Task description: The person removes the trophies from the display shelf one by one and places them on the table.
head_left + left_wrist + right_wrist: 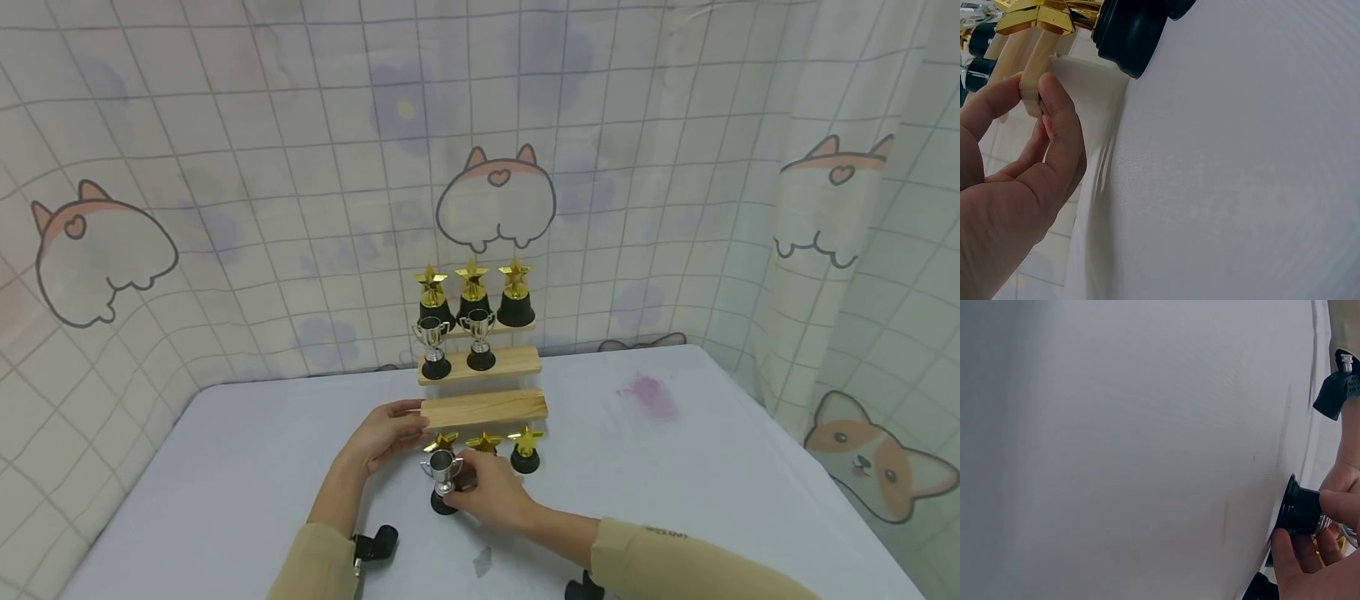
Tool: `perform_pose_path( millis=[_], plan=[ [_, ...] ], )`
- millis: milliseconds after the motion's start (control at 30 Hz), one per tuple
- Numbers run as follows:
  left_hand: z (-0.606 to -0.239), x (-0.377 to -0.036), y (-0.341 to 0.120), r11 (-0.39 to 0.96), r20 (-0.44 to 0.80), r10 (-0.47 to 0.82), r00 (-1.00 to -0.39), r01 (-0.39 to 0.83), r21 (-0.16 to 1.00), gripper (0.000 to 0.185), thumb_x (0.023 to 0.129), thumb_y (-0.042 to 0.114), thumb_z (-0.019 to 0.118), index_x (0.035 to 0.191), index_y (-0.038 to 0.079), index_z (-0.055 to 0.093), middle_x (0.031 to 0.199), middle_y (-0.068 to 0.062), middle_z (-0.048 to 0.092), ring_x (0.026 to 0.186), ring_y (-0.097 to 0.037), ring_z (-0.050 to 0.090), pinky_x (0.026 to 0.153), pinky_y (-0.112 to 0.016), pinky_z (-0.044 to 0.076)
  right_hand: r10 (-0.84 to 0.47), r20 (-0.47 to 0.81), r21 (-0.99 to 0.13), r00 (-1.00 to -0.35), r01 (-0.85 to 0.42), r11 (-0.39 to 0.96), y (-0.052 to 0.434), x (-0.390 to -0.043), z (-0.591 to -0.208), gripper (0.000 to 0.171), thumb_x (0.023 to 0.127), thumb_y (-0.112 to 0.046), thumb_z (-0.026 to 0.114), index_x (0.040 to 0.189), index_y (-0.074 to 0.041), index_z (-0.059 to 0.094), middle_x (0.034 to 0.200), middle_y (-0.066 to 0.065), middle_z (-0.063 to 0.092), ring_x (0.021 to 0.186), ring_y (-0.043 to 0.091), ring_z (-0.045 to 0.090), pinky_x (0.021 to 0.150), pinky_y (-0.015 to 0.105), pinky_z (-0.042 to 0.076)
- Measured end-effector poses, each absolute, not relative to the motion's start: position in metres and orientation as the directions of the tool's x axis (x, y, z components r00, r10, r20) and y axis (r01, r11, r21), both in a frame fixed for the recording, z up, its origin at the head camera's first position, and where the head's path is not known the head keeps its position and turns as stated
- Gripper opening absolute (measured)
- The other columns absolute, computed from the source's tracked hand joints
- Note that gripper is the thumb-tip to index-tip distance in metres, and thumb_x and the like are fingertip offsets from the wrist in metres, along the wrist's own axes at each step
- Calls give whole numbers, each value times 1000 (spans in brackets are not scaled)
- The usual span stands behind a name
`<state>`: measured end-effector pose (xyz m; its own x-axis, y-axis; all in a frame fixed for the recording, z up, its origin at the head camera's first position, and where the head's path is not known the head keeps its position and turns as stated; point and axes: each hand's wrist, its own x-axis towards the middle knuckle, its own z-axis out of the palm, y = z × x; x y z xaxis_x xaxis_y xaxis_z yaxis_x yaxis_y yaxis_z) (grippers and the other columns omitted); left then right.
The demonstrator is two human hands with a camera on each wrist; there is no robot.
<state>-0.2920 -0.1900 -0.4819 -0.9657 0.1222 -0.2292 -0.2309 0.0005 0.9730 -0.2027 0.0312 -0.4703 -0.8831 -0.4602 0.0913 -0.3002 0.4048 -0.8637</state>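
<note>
Cat-print curtains backed the counter. Near its front edge, my right hand [491,492] gripped the silver cup [442,477] by its base; my left hand [386,433] pinched the wooden step's [483,408] end. A careless swing might topple the gold stars [484,443] crowding beside it.

No words, brands or numbers can be read. The tan sleeve [675,558] carries a small dark mark [666,532] near its cuff, too blurred to make out as letters.
</note>
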Motion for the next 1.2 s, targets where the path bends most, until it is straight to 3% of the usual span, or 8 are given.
perform_pose_path(
  millis=[333, 567, 900, 1200],
  plan=[
    [-480, -290, -191, -4, -234, 131, -963, -237, 972, 55, 96, 1, 68, 146, -9, 46, 128, -25, 59, 97, -24, 68, 90, -35, 60, -456, 101, -846, -884, -318, 429, 23, -206, -474, 27, 86, -6, 83, 109, -10, 68, 99, -4, 70, 94, 13, 68, 80, 22, 58],
    [-480, -289, -190, 3, -221, 126, -967, -222, 975, 55, 96, 1, 68, 145, -10, 46, 126, -25, 60, 95, -22, 69, 90, -36, 60, -464, 129, -848, -877, -340, 406, 22, -208, -474, 28, 86, -3, 81, 109, -9, 67, 100, -2, 71, 95, 13, 68, 83, 28, 61],
    [-479, -289, -190, 6, -217, 123, -968, -218, 976, 55, 97, 2, 67, 146, -10, 46, 128, -25, 60, 97, -23, 69, 92, -37, 60, -457, 126, -853, -881, -332, 404, 28, -205, -470, 29, 86, -5, 82, 111, -10, 68, 102, -2, 72, 96, 16, 69, 83, 27, 60],
    [-481, -290, -189, 6, -225, 119, -967, -226, 974, 55, 97, 2, 67, 146, -9, 45, 129, -26, 58, 98, -23, 68, 93, -38, 60, -457, 149, -839, -877, -357, 411, 43, -202, -467, 23, 85, -4, 82, 103, -6, 68, 102, 5, 70, 98, 22, 68, 87, 35, 60]
  ],
)
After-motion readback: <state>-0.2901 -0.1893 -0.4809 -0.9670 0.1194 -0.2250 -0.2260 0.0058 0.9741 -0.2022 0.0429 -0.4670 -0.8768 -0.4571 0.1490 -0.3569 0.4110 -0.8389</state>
